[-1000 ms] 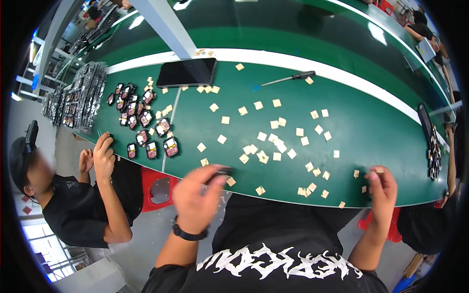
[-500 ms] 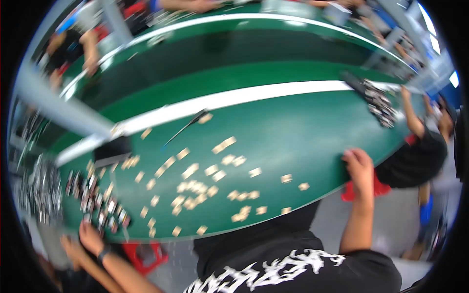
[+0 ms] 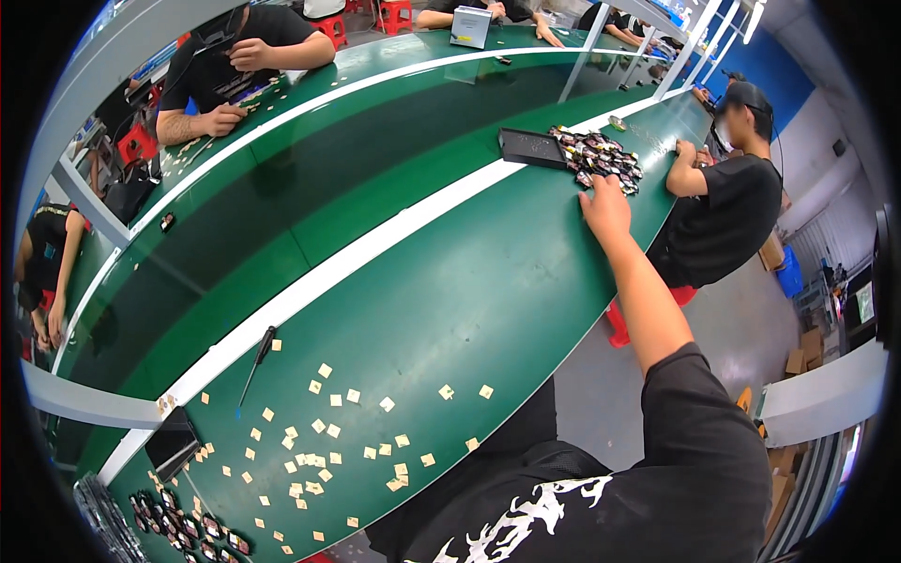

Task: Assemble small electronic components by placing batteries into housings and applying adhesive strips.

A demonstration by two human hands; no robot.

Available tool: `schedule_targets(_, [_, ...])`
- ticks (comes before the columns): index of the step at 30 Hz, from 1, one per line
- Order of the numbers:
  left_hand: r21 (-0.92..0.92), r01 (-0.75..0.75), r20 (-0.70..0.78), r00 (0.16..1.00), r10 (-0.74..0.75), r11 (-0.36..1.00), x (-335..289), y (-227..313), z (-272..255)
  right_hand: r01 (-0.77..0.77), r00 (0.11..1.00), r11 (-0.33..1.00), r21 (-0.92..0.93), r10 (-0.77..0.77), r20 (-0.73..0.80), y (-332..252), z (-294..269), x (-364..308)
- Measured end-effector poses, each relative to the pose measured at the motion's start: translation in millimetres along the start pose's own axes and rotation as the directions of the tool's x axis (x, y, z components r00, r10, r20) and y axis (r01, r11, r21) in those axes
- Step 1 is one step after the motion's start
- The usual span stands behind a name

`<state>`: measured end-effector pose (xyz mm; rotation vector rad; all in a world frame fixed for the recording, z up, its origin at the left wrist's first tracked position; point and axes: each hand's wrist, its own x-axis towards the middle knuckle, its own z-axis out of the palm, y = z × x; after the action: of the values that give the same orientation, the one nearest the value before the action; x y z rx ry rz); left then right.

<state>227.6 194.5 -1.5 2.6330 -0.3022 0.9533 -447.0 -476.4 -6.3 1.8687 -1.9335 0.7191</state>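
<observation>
Far left, at the bottom edge, a cluster of small dark red-and-black parts (image 3: 183, 525) is seen on the long green table (image 3: 450, 281), too crowded to be counted. Beside it a flat black tray (image 3: 171, 441) is lying. Next, roughly forty small tan square chips (image 3: 324, 441) are scattered loosely, and one slim black-handled screwdriver (image 3: 256, 361) is laid above them near the white stripe. Further right, a second black rectangular tray (image 3: 532, 147) is set, with a heap of dark glossy small parts (image 3: 601, 158) touching it. The right hand (image 3: 605, 206) is stretched out to that heap, fingers (image 3: 593, 184) loosely spread and laid on its near edge; whether anything is pinched cannot be told. The left hand is not shown.
</observation>
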Motion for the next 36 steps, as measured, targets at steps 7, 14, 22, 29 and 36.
schedule_targets(7, [-0.175, -0.225, -0.200, 0.962, 0.189, 0.959, -36, 92, -41, 0.258, 0.964, 0.942, -0.216, -0.236, 0.125, 16, 8, 24])
schedule_targets(14, [-0.686, 0.513, 0.693, 0.678, 0.246, 0.517, -123, 234, -91, 0.490, 0.846, 0.788, 0.373, -0.533, 0.016, -79, -71, -69])
schedule_targets(22, [-0.135, 0.975, 0.623, -0.056, 0.781, 0.177, -168, 330, -82, 0.509, 0.573, 0.297, 0.808, -0.817, -0.061, -217, -177, -223])
schedule_targets(29, [-0.291, 0.927, 0.707, 0.041, 0.706, 0.237, -154, 278, -72, 0.070, 0.613, 0.172, 0.983, -0.785, 0.094, -266, -209, -264])
schedule_targets(36, [-0.577, 0.754, 0.731, 0.306, 0.610, 0.314, -156, 268, -75, 0.058, 0.489, 0.466, 0.883, -0.784, 0.382, -271, -202, -259])
